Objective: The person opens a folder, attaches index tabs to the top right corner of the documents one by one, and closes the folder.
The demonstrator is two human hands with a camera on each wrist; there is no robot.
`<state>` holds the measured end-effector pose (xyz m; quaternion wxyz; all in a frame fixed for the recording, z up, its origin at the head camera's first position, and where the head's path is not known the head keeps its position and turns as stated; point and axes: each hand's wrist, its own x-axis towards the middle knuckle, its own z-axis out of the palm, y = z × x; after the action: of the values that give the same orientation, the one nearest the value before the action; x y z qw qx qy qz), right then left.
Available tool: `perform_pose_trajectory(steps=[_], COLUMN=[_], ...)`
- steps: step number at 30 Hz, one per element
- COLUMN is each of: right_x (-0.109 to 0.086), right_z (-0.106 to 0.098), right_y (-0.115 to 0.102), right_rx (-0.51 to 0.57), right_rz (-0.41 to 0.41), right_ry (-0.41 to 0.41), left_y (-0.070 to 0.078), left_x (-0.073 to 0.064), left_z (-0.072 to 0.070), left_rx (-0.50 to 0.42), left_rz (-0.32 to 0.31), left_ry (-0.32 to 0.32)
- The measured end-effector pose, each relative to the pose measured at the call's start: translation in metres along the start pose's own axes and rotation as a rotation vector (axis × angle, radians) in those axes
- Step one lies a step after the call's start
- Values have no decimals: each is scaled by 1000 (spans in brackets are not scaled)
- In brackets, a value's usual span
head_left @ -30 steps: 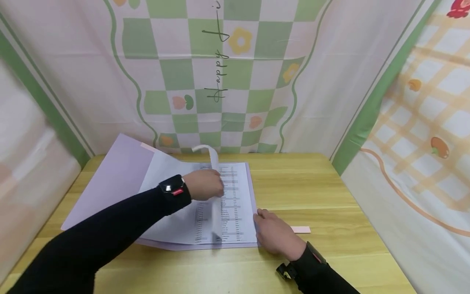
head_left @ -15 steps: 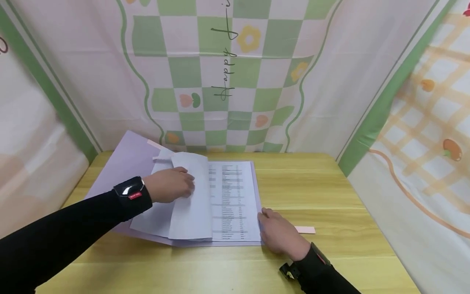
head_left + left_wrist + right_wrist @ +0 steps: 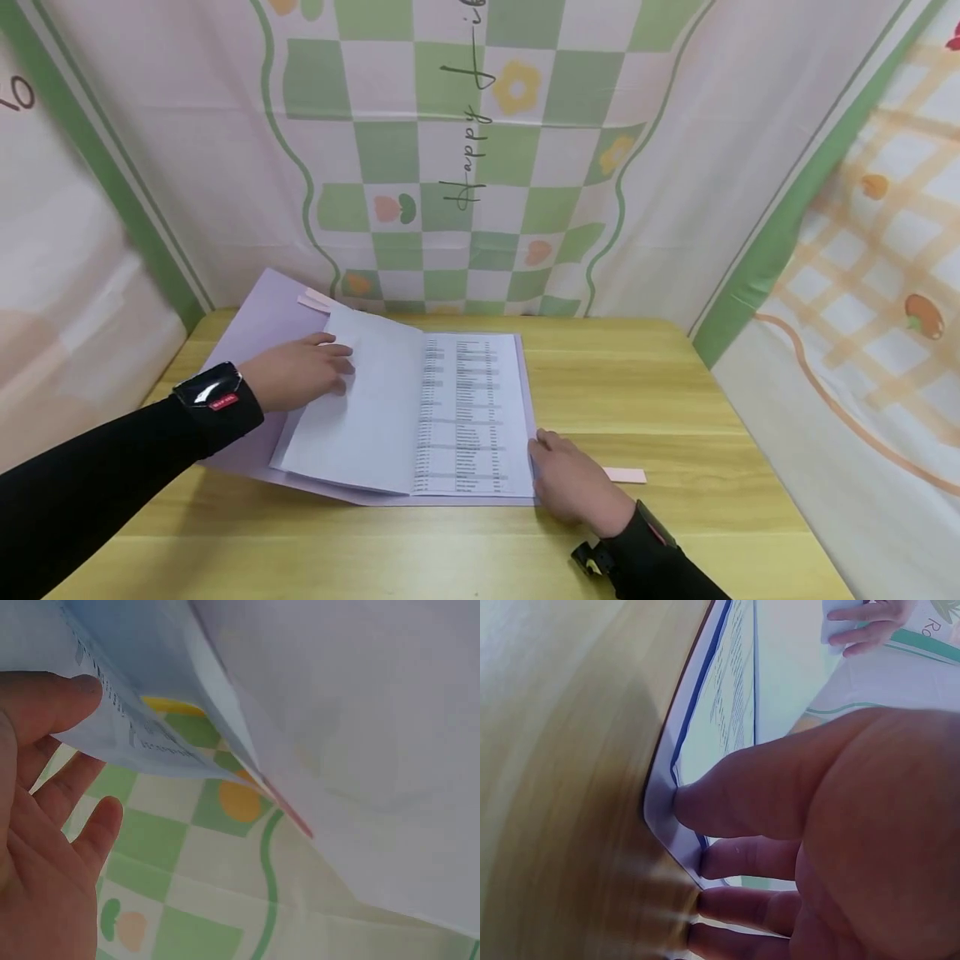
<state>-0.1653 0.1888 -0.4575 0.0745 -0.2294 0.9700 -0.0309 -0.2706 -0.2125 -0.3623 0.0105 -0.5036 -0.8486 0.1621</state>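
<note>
A lilac folder (image 3: 255, 321) lies open on the table with printed sheets inside. Its right-hand sheet (image 3: 468, 408) shows columns of small text. A turned page (image 3: 375, 408) lies over to the left, blank side up. My left hand (image 3: 300, 373) holds this page near its outer edge, fingers spread over the top; in the left wrist view the thumb (image 3: 75, 694) lies against the printed underside. My right hand (image 3: 577, 479) rests at the folder's lower right edge. In the right wrist view, its thumb and forefinger tips press the folder's margin (image 3: 664, 791), while other fingertips touch the table.
Pale pink strips (image 3: 317, 300) stick out at the folder's upper left. Another pink strip (image 3: 626, 475) lies on the wooden table (image 3: 600, 375) by my right hand. Patterned cloth (image 3: 517, 167) hangs behind the table and along both sides.
My left hand has carried the page from right to left, so it went from standing curled to lying over the left side. The right hand stays at the folder's edge.
</note>
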Motion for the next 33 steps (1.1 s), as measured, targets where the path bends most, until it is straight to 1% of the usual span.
perform_pose_trajectory(steps=[6,10,13,17,19,21,24,27,28,31,33], right_x=[-1,-1,0,1,1,1,3,6,8,16,22], right_z=[1,1,1,4,5,4,-1,-10,-13,-23,-30], right_y=[2,1,1,1,1,1,3,5,6,1,-9], right_rx=[-18,-11,-7,16,31,48,88,111,94,89,124], right_rz=[6,9,4,21,34,43,53,63,52,65,68], right_ry=[-1,6,19,24,18,3,-21,-7,12,73,88], left_y=[-1,0,1,1,1,2,5,9,10,15,17], left_x=[0,1,0,0,1,3,9,20,24,37,48], left_z=[6,13,20,26,28,29,30,29,29,28,26], left_rx=[-10,-1,11,18,9,-10,-43,-51,-49,-43,-57], left_rz=[-34,-58,-60,-72,-93,-128,-185,-232,-238,-236,-227], left_ry=[-59,-93,-104,-112,-127,-152,-162,-143,-136,-135,-149])
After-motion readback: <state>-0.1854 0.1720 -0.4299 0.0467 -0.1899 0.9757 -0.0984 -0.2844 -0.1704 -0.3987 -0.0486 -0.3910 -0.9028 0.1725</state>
